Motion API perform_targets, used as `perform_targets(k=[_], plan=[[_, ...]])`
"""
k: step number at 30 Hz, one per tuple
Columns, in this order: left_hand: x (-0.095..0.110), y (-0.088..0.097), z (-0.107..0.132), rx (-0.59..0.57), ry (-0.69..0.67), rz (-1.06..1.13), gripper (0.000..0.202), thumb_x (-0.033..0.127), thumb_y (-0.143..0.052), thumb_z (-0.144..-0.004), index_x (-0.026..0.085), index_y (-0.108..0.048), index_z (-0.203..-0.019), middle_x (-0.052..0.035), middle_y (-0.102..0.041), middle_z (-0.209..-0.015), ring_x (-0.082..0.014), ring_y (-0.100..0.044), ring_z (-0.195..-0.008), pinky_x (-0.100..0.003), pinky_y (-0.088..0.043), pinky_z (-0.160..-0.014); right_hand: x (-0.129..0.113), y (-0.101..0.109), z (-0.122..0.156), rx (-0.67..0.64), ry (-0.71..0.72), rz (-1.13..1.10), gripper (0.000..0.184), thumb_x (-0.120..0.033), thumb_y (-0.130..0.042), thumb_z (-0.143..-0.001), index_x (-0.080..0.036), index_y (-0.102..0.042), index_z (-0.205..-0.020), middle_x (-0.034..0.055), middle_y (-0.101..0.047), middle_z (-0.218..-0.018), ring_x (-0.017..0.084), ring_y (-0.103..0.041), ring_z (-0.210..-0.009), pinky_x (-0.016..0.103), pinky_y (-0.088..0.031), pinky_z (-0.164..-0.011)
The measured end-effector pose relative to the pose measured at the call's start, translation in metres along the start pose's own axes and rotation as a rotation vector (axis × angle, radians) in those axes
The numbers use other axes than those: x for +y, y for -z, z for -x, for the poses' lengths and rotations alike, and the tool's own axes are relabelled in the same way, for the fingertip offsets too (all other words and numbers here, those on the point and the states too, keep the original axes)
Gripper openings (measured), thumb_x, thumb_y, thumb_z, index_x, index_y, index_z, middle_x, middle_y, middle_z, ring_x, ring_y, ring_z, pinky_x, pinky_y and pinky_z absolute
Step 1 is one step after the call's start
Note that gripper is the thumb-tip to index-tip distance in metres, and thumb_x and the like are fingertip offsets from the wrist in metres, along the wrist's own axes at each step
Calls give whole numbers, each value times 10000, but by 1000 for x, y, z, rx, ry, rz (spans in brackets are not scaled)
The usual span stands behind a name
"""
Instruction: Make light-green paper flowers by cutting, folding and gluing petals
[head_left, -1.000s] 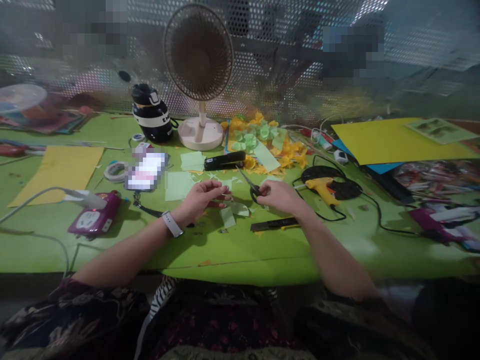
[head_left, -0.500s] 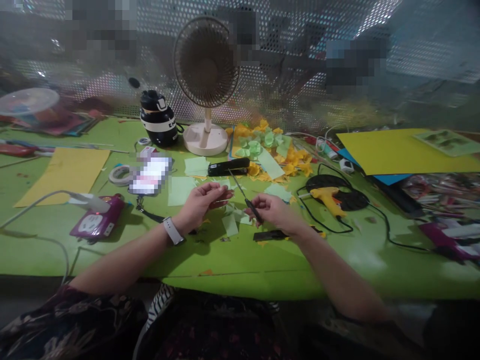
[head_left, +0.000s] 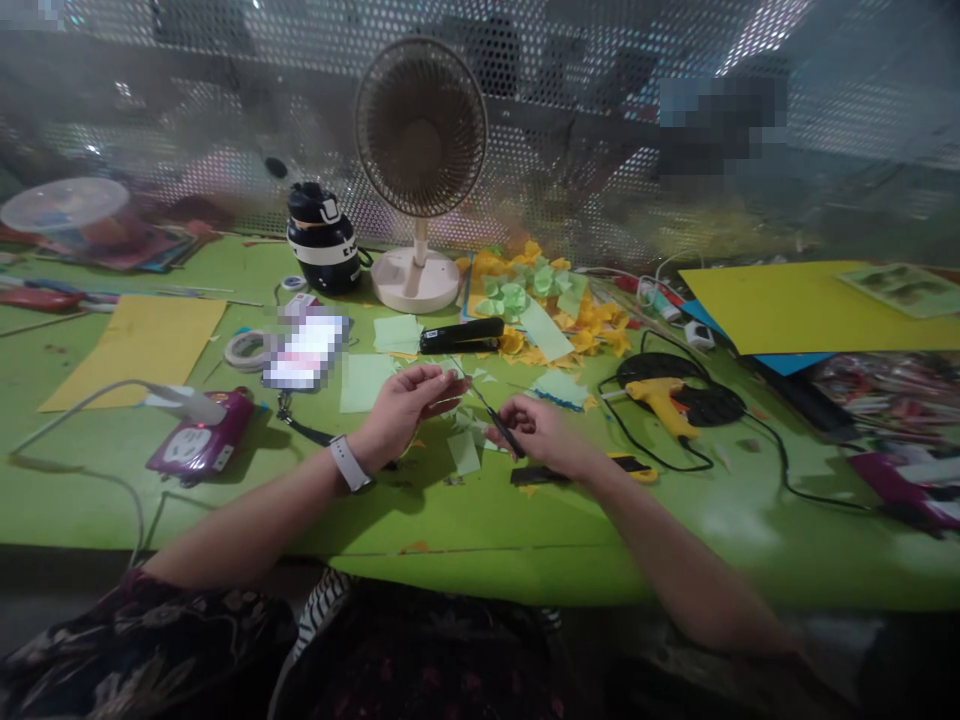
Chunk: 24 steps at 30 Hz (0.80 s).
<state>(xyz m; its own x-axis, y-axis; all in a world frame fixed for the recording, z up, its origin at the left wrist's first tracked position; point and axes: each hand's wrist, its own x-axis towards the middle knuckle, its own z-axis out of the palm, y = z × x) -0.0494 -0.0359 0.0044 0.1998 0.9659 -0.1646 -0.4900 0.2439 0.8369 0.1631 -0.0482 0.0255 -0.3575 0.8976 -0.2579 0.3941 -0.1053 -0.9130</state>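
Observation:
My left hand (head_left: 409, 405), a watch on its wrist, is closed with thumb and fingertips pinching a small light-green paper piece (head_left: 453, 384), mostly hidden by the fingers. In my right hand (head_left: 536, 430) are black-handled scissors (head_left: 501, 422), seen edge-on. Their thin blades point up and left, with the tips at the left fingertips by the paper. Whether the blades touch it, I cannot tell. Beneath both hands lie light-green paper scraps (head_left: 465, 452). A black and yellow cutter (head_left: 541, 473) rests below my right hand.
Beyond the hands lie a black stapler (head_left: 461, 335) and a pile of orange and green paper flowers (head_left: 592, 320). A fan (head_left: 416, 280) and a dark bottle (head_left: 326, 265) stand behind. To the right is a yellow glue gun (head_left: 656, 400) with its cord; a phone (head_left: 307, 352) lies left.
The scissors have tilted lower and their tips have come to the left fingertips, from raised above them. My left hand keeps its pinch. The view has shifted slightly.

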Motion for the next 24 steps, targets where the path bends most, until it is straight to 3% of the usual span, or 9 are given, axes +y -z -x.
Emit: perform_targets(k=[15,24], plan=[[-2,-3,1,5,53,74,228,243,-832,-757,140,-638,-820,-52,-779,-891,-163,-756,-911,-300,-588,-905,-1,-3,0,-27,10,-8,528,-605,-824,-604,-194,-522,-742,-38,-534,-646,111,-484,-584,257,-383,-522],[-4,-2,0,-1,60,78,210,232,-824,-768,123,-659,-840,-82,-782,-920,-176,-757,-913,-304,-594,-892,2,-2,-1,-12,20,11,524,-625,-807,-633,-193,-539,-760,-24,-575,-659,125,-531,-609,266,-411,-555]])
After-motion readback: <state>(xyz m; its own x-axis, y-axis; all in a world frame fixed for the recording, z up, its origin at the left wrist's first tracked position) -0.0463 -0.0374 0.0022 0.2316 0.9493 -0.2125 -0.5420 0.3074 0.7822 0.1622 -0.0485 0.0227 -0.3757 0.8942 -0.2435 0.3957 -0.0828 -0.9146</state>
